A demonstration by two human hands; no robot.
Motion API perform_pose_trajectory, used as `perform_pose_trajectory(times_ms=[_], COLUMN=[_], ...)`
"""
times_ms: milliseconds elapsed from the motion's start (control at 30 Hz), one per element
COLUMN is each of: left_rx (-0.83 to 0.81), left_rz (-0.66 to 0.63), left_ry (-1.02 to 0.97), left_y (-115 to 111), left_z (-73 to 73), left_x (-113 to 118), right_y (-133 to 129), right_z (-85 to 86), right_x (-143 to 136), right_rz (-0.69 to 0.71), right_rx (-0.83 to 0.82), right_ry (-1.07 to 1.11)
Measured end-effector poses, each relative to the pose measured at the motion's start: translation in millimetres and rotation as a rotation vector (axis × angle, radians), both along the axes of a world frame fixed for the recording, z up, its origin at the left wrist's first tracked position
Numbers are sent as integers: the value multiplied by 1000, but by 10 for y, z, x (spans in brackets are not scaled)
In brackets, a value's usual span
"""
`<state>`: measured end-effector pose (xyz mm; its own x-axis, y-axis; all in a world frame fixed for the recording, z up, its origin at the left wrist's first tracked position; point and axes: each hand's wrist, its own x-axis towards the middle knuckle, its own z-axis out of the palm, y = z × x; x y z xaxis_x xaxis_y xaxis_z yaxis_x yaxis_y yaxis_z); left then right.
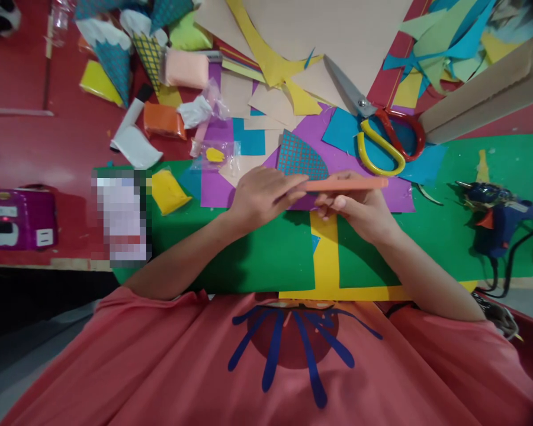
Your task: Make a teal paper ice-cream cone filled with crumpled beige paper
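A long, thin, flat orange bar (349,184) lies level across both hands; its exact kind I cannot make out. My left hand (266,192) is closed on the left end of it, palm down. From below and behind, my right hand (359,207) grips its right part between thumb and fingers. Just beyond the fingers is a blue piece with a brown grid pattern (301,157), rounded on one side, over purple sheets (391,198). Beneath the hands a green sheet (266,260) covers the table, with a yellow strip (326,260) on it.
Large scissors (368,112) lie open beyond my right hand. A glue gun (504,225) with its cord is at far right, near a cardboard tube (488,89). Clay packets (164,120), paper cones (111,56) and a phone (122,219) lie left. Paper scraps (275,53) cover the back.
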<state>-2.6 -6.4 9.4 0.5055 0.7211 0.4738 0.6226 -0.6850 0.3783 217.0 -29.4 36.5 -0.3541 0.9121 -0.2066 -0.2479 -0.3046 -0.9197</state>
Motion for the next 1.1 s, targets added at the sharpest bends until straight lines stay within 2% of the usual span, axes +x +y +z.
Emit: perform_pose_trajectory(times_ms=[67, 200, 333, 467, 600, 733, 867, 933, 1000, 1100], left_rx=[-124, -226, -249, -304, -312, -242, -187, -183, -245, -553], left_rz=[93, 208, 164, 125, 93, -17, -208, -225, -179, -72], left_ry=[-7, -96, -200, -217, -243, -212, -179, -171, -175, -258], left_y=[80, 221, 250, 214, 198, 174, 95, 49, 10, -30], left_z=[-6, -73, -159, -181, -166, -98, 23, 69, 100, 141], left_x=[-85, -227, -226, -192, -187, -177, -139, -112, -79, -26], right_y=[30, 98, 167, 195, 187, 152, 93, 77, 78, 102], right_z=[-9, -62, -136, -282, -416, -345, -171, -130, -128, -153], right_x=[73, 232, 301, 268, 206, 168, 170, 176, 180, 175], right_rz=[-29, -196, -61, 20, 8, -3, -45, -127, -211, -252], right_rx=[126, 538, 866, 991, 971, 909, 643, 472, 351, 284], right_ry=[-129, -537, -807, -907, -926, -803, -506, -373, -295, -243])
